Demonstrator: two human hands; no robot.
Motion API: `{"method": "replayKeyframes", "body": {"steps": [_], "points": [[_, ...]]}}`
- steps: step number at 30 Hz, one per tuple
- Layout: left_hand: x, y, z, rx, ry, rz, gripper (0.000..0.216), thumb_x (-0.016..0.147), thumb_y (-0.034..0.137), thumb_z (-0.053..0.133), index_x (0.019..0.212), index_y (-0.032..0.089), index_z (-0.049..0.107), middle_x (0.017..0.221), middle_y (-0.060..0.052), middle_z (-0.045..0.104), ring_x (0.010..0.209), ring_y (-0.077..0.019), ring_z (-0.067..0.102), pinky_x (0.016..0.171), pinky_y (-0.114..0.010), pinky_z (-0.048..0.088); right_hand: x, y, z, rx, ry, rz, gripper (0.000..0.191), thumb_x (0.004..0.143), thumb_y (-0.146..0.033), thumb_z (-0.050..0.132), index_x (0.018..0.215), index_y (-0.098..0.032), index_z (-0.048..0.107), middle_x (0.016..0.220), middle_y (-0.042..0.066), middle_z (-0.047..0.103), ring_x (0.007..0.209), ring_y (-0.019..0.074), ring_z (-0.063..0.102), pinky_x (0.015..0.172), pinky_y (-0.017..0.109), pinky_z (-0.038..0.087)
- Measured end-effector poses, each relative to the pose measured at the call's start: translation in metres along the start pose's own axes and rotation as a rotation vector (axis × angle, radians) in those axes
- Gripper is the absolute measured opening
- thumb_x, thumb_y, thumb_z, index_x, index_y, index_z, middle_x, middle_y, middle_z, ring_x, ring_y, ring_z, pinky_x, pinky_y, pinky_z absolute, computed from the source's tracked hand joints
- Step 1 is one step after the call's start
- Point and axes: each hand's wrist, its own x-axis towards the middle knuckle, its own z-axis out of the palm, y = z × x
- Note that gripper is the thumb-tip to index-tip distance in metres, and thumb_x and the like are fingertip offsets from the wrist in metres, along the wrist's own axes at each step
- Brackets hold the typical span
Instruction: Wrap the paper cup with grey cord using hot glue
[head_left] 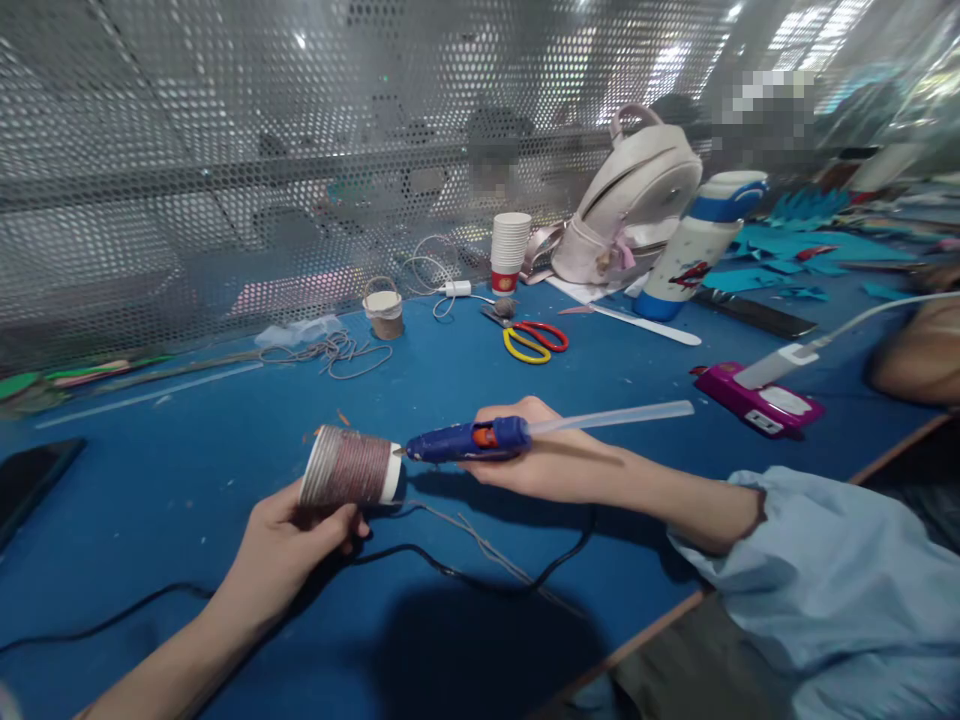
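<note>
My left hand (281,545) is closed around a paper cup (351,468) lying on its side, most of it wound with brownish string; a white band near its base is bare. My right hand (544,462) grips a blue glue gun (469,440) with a clear glue stick (611,417) sticking out behind. The gun's nozzle touches the cup's white band. A loose string end (480,545) trails from the cup across the blue table (187,500). The gun's black cord (465,578) runs under my arms.
Behind are a second string-wrapped cup (384,312), loose string (334,352), stacked paper cups (510,250), red-and-yellow scissors (534,340), a white backpack (637,205), a bottle (697,245) and a pink phone (757,400) on charge. A perforated metal screen (225,150) walls the back. Another person's arm (919,350) rests at right.
</note>
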Motion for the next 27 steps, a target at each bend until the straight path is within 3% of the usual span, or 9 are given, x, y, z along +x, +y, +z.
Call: {"method": "replayKeyframes", "body": {"steps": [3,7,12,15,20,22,25,27], "points": [[-0.001,0.002,0.001,0.009,0.029,0.000,0.015,0.078,0.030,0.071,0.066,0.022,0.069,0.062,0.000,0.070,0.053,-0.0131,0.060,0.054,-0.024,0.049,0.002,-0.004,-0.005,0.034,-0.034,0.051,0.024,0.077,-0.025,0.069,0.063,-0.019,0.051,0.057,-0.006,0.051,0.052,0.0077,0.043,0.051,0.022,0.032],[0.002,0.006,0.001,0.062,0.001,0.014,0.018,0.076,0.033,0.072,0.063,0.021,0.068,0.060,-0.001,0.071,0.050,-0.0144,0.061,0.052,-0.026,0.050,0.007,0.001,-0.010,0.266,-0.132,0.174,0.023,0.077,-0.032,0.069,0.065,-0.018,0.057,0.055,-0.006,0.052,0.047,0.0073,0.042,0.047,0.022,0.035],[0.005,0.010,0.003,0.065,0.019,0.003,0.020,0.074,0.034,0.072,0.060,0.021,0.065,0.053,-0.001,0.069,0.046,-0.0146,0.061,0.049,-0.026,0.049,0.027,0.027,-0.004,0.516,-0.029,0.197,0.026,0.078,-0.041,0.069,0.075,-0.016,0.063,0.071,0.000,0.067,0.044,0.0062,0.045,0.043,0.022,0.034],[0.004,0.009,0.003,0.049,-0.006,-0.025,0.019,0.075,0.034,0.072,0.064,0.021,0.065,0.052,-0.001,0.068,0.044,-0.0147,0.060,0.048,-0.026,0.049,0.046,0.039,0.006,0.312,0.050,0.185,0.027,0.084,-0.042,0.064,0.082,-0.015,0.068,0.079,0.002,0.070,0.060,0.0103,0.056,0.054,0.022,0.041],[0.003,0.005,0.000,0.027,-0.035,-0.062,0.020,0.077,0.036,0.071,0.067,0.021,0.064,0.051,0.000,0.067,0.044,-0.0149,0.059,0.047,-0.027,0.048,0.067,0.047,0.013,-0.093,-0.014,0.144,0.033,0.093,-0.044,0.056,0.109,-0.019,0.072,0.095,0.004,0.072,0.089,0.0181,0.064,0.075,0.027,0.045],[0.002,0.005,0.000,0.014,-0.032,-0.075,0.021,0.077,0.037,0.072,0.068,0.021,0.063,0.051,0.000,0.068,0.045,-0.0152,0.059,0.048,-0.027,0.048,0.062,0.048,0.006,-0.178,-0.025,0.136,0.039,0.094,-0.052,0.054,0.104,-0.019,0.072,0.095,0.006,0.071,0.089,0.0198,0.064,0.075,0.028,0.044],[0.002,0.008,0.002,-0.003,-0.014,-0.093,0.022,0.076,0.039,0.073,0.071,0.020,0.064,0.052,-0.001,0.068,0.045,-0.0153,0.059,0.048,-0.027,0.047,0.041,0.042,-0.013,-0.422,0.024,0.159,0.049,0.090,-0.062,0.056,0.080,-0.016,0.068,0.084,0.009,0.069,0.081,0.0224,0.062,0.071,0.030,0.041],[0.003,0.011,0.005,-0.009,0.011,-0.108,0.023,0.075,0.040,0.074,0.072,0.020,0.064,0.052,-0.001,0.069,0.045,-0.0153,0.059,0.048,-0.027,0.047,0.024,0.031,-0.024,-0.546,0.076,0.204,0.050,0.091,-0.061,0.056,0.070,-0.016,0.062,0.076,0.009,0.067,0.075,0.0217,0.060,0.067,0.031,0.038]]}}
